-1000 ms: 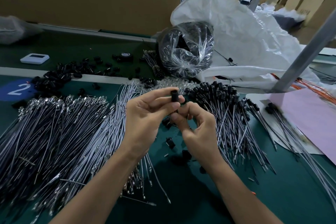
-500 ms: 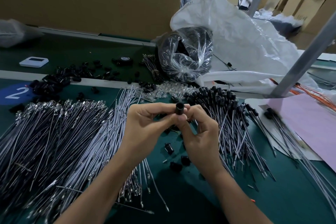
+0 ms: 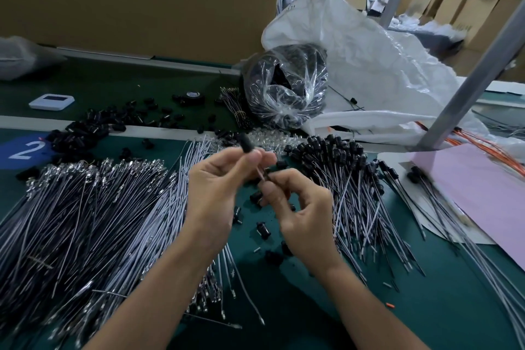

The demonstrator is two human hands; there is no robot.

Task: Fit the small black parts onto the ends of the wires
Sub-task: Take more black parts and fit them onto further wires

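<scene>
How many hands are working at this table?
2. The left hand pinches the small black part; the right hand, just right of it and lower, pinches the wire below that part.

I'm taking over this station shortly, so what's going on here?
A person is fitting wires at a green bench. The left hand pinches a small black part, and the right hand pinches a thin wire that runs up to that part; whether it is fully seated I cannot tell. Bare wires lie piled on the left and capped wires on the right, with loose black parts scattered between and behind.
</scene>
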